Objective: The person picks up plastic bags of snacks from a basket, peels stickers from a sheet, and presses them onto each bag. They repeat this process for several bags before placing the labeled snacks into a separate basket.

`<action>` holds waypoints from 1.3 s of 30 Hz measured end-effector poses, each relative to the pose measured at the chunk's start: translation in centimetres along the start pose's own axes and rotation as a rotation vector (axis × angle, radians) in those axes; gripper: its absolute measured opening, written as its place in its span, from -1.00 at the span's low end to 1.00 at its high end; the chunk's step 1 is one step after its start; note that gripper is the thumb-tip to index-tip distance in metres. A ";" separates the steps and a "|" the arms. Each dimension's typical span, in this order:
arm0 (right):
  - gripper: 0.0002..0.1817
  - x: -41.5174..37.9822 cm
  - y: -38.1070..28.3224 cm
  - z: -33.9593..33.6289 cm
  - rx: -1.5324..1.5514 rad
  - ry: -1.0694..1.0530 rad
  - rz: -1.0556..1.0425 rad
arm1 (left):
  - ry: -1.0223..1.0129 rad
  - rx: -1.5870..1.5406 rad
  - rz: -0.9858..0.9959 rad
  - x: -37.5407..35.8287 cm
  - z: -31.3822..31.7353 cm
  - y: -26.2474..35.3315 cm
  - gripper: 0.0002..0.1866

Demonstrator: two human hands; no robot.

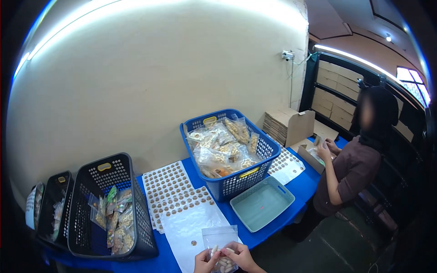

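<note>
At the bottom centre, my left hand [207, 261] and my right hand [239, 255] pinch a clear plastic bag [220, 234] with pale, oval pieces in its lower part. The bag is over the lower end of a white sticker sheet [186, 227], where a single round brown sticker [194, 243] remains apart from the rows higher up. Another sheet full of round stickers [168, 186] lies partly under it. Right of the sheets stands a shallow green tray [261, 207], holding only a small reddish mark or scrap.
A blue basket [218, 184] of filled bags stands behind the tray. Dark baskets [144, 223] with bags are at left. Stacked cardboard [287, 125] is at the back right. A co-worker [353, 168] stands at right, hands at an open box [312, 157].
</note>
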State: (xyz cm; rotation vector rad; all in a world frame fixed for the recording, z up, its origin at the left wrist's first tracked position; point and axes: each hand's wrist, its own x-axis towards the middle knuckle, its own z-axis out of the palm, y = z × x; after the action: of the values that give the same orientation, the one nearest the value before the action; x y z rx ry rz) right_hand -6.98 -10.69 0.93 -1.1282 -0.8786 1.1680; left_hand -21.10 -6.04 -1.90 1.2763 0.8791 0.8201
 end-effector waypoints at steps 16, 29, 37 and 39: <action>-0.62 11.2 -8.3 -7.8 -0.804 -0.073 -0.615 | 0.024 0.547 0.249 8.2 4.5 5.3 -0.79; -0.85 14.2 -8.3 -14.6 -0.654 -0.112 -0.520 | 0.360 0.504 0.353 15.8 13.2 4.4 -0.85; -0.86 14.9 -7.6 -12.0 -0.513 -0.189 -0.484 | 0.649 0.655 0.514 16.5 9.8 5.0 -0.87; -0.86 15.1 -7.1 -11.1 -0.489 -0.244 -0.444 | 0.720 0.579 0.491 16.3 8.1 5.6 -0.86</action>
State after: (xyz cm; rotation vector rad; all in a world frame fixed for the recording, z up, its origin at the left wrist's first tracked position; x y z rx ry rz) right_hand 8.36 1.70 4.70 -1.1036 -1.5751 0.7450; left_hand -6.77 5.64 2.83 1.7724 1.4727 1.5439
